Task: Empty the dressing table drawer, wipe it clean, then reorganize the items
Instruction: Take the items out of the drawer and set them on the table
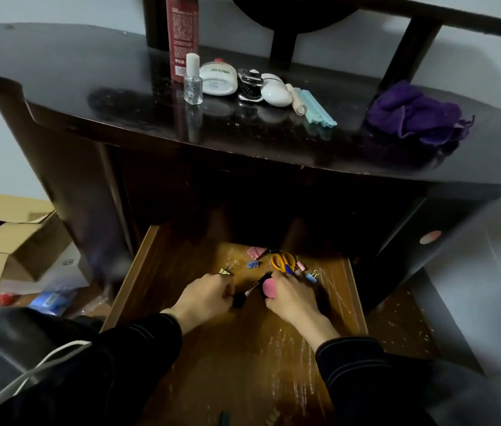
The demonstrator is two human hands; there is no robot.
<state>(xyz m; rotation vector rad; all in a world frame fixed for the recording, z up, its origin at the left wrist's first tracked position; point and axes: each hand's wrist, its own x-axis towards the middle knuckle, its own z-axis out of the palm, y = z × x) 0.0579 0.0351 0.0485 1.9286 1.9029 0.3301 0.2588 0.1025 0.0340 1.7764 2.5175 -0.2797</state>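
You are on the first step: taking things out of the drawer [140, 272]. Both of your hands are inside it, near the back. Your left hand [206, 295] is curled round the fat end of a black brush [251, 289]. Your right hand [293, 298] is wrapped round a pink round thing [270, 289].

The brush lies slanted. Its fat end points toward you and to the left. Its other end points to the back and right, close to the pink round thing.

Just behind your right hand are the orange scissors [281, 262]. Their loops face the back of the drawer and the blades point toward you. Small clips [252, 265] lie around them.

Next, I think you need to lift both things up and set them on the table top [89, 56], near the red bottle [181, 41]. The purple cloth [415, 113] waits there for the wiping.
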